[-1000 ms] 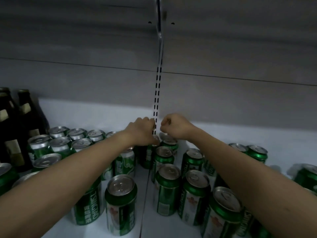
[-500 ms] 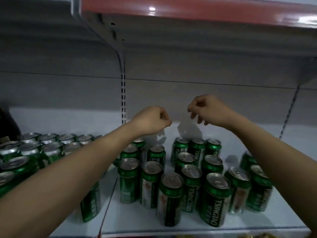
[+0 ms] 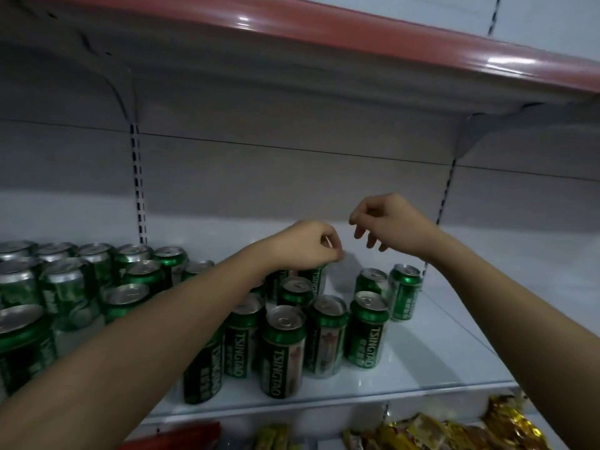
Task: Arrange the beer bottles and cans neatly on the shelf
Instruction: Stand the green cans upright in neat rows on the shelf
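Left hand: my left hand [image 3: 303, 245] hovers over the back of the middle can cluster, fingers curled in toward the palm; I cannot tell whether it pinches anything, and no can is plainly in its grip.
Right hand: my right hand [image 3: 388, 224] hangs higher, above the bare stretch of shelf behind the cans, fingers loosely curled downward and holding nothing.
Middle cans: a cluster of green Tsingtao cans [image 3: 284, 350] stands upright near the front edge of the shelf [image 3: 454, 358], set close together but in no straight rows.
Right-hand cans: a few more green cans stand just beside that cluster; the outermost can [image 3: 404, 292] stands farthest toward the right edge.
Left cans: a tighter pack of cans [image 3: 65, 280] fills the left end of the shelf, past the slotted upright [image 3: 138, 186] on the back panel.
Above: a red-edged upper shelf [image 3: 357, 30] overhangs the whole scene.
Below: yellow and gold snack packets [image 3: 454, 430] lie on the level beneath the front edge.
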